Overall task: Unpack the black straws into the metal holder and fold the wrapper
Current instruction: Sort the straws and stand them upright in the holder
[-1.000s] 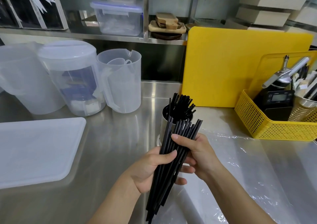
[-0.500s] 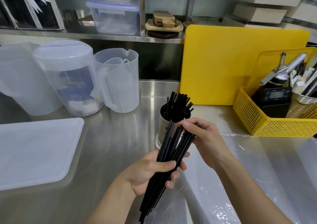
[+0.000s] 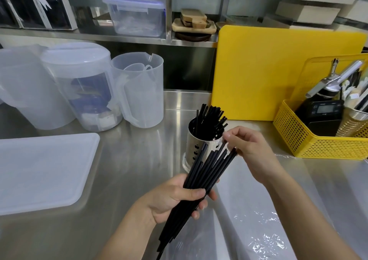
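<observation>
Dozens of black straws [image 3: 207, 166] stay clenched in the left hand [image 3: 175, 198]; the right hand [image 3: 247, 146] has slid up to their tips, seemingly pinching some, beside the part-filled metal holder [image 3: 201, 146]. Wrapper [image 3: 249, 220] lies unfolded on the tabletop [image 3: 129, 180].

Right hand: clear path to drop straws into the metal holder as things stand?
Probably yes. The right hand is beside the metal holder, at its rim, fingers on the tips of the straw bundle gripped by the left hand. The holder's left side looks partly open.
</observation>
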Available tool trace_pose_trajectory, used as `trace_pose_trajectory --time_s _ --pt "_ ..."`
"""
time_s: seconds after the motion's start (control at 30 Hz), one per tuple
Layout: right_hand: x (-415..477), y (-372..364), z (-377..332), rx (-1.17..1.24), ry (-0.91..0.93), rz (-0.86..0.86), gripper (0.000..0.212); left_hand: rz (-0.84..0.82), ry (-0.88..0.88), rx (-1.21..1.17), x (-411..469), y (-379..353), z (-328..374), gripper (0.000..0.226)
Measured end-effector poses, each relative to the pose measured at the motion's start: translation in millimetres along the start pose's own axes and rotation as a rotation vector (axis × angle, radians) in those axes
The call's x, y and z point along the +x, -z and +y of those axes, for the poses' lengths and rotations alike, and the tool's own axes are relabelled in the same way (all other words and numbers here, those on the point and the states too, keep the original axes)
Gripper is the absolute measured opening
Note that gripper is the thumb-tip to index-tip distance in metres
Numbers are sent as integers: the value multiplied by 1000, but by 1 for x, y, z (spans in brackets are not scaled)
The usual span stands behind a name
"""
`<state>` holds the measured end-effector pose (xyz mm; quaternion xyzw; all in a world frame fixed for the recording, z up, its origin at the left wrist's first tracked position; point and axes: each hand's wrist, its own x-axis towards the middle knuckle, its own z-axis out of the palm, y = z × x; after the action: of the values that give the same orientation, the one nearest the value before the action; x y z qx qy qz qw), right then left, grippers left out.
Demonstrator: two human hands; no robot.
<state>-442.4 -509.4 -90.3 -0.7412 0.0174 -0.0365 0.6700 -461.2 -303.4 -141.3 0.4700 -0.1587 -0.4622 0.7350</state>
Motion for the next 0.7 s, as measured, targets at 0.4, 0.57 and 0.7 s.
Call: trace_pose_trajectory --time_s 0.4,0.57,0.7 --pt "6 15 -15 -244 -55 -486 21 -62 54 32 -4 5 -4 35" --pt "5 17 -19 -276 -23 -514 14 -90 73 24 -4 6 -5 48" --pt "6 11 -17 -257 -16 -588 18 -170 90 -18 -6 7 -4 56"
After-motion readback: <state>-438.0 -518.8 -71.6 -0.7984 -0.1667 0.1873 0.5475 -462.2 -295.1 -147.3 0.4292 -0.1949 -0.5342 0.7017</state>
